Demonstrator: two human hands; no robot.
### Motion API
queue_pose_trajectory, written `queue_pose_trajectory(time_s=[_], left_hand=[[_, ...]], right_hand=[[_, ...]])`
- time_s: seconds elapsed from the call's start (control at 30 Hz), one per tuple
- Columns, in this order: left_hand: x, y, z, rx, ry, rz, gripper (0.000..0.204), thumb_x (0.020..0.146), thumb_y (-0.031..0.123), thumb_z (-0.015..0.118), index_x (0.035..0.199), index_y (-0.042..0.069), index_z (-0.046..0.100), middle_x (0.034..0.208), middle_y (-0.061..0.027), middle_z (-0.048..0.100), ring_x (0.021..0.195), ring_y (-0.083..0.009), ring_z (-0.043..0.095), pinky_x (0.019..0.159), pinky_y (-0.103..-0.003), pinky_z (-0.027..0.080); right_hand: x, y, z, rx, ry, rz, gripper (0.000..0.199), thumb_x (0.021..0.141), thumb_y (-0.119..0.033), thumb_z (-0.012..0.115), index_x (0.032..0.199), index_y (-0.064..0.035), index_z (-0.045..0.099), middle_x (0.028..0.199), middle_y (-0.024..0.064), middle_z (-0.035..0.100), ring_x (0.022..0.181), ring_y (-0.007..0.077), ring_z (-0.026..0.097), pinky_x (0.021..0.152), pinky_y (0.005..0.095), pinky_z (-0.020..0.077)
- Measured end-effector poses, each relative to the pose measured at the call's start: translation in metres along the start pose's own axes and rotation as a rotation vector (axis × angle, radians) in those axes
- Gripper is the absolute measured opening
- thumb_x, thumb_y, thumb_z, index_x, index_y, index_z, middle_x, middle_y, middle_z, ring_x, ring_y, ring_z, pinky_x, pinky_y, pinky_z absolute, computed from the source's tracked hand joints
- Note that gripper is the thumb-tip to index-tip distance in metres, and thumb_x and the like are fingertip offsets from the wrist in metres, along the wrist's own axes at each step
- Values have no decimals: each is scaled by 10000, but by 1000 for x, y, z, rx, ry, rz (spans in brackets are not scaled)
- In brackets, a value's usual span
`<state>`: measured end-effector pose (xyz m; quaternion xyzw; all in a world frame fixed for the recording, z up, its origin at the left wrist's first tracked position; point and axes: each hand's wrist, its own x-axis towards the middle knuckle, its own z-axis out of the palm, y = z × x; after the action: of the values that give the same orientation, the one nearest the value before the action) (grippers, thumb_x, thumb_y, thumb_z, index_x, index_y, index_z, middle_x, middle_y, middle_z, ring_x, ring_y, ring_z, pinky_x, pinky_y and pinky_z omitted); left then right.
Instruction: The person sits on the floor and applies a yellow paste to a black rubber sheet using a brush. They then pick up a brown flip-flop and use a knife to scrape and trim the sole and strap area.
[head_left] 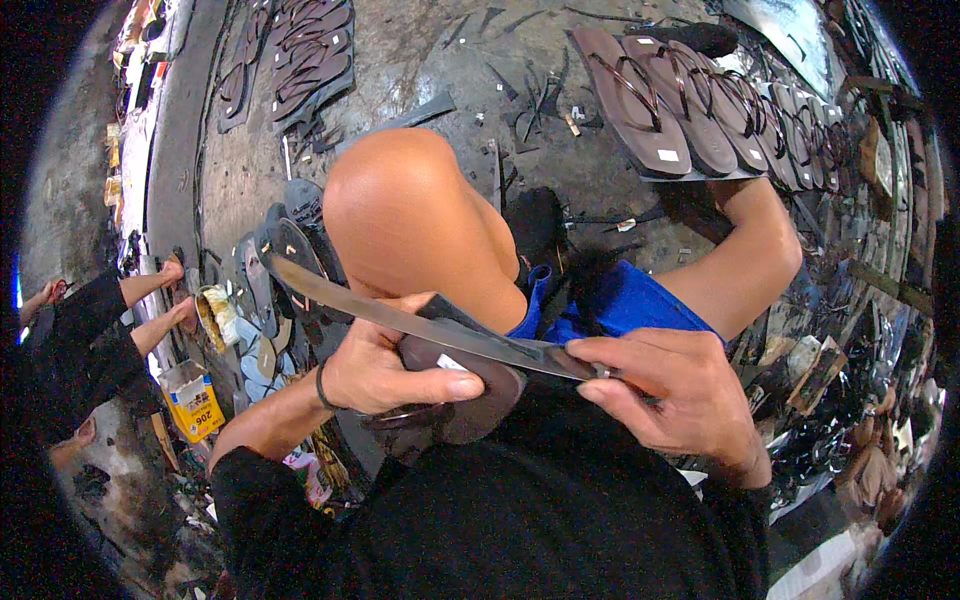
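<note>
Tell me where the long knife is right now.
In the head view, the long knife crosses the centre, handle in the right hand, blade lying over the dark sandal sole held by the left hand.

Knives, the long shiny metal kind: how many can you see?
1. The long flat metal knife lies across the dark brown rubber sandal sole, gripped by the right hand; the left hand holds the sole. Clutter may hide others.

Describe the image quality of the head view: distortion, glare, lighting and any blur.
Head view: strong fisheye bending, with a black rim at the corners and the row of brown sandals curving along the edge; bright glare on the raised knee; a sheen along the long knife blade; left hand and right hand sharp and evenly lit; the edges are darker and softer.
</note>
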<state>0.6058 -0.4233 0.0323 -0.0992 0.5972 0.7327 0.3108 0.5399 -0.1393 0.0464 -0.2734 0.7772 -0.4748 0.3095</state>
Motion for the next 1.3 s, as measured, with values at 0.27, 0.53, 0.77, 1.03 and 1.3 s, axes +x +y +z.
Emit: queue_pose_trajectory(time_s=[0.27, 0.53, 0.77, 1.03, 1.3], left_hand=[[9, 16, 20, 237, -73, 30, 405, 765, 176, 830, 1096, 15, 660, 1022, -58, 680, 955, -117, 614, 818, -286, 490], [-5, 106, -16, 894, -260, 252, 545, 699, 344, 866, 1105, 64, 634, 1134, -100, 632, 1009, -217, 599, 812, -342, 498], [34, -32, 61, -914, 604, 328, 355, 980, 394, 528, 1166, 105, 613, 1048, -51, 685, 942, -236, 638, 827, -404, 528], [81, -24, 40, -882, 590, 467, 319, 948, 374, 594, 1131, 115, 632, 1050, -52, 675, 961, -221, 647, 785, -382, 567], [59, -79, 34, -701, 548, 289, 350, 954, 299, 595, 1207, 58, 569, 1142, -76, 633, 993, -232, 617, 911, -375, 495]], right_hand=[[28, 0, 16, 314, -29, -12, 429, 877, -152, 694, 1261, 7, 585, 784, 96, 682, 658, 163, 645, 626, 288, 507], [36, 30, 27, 973, 167, -106, 448, 991, -246, 549, 1366, -12, 478, 1115, 50, 620, 890, 86, 541, 770, 243, 458], [20, 39, 56, 888, 181, -40, 413, 988, -215, 559, 1357, -43, 488, 995, 15, 603, 804, 64, 514, 709, 228, 446], [-49, 57, 85, 162, 577, 128, 335, 862, -159, 714, 1168, -42, 648, 895, 108, 693, 695, 156, 645, 630, 277, 528], [-54, 49, 90, 141, 530, 242, 300, 858, -193, 720, 1120, -55, 674, 842, 135, 698, 616, 216, 652, 570, 318, 532]])
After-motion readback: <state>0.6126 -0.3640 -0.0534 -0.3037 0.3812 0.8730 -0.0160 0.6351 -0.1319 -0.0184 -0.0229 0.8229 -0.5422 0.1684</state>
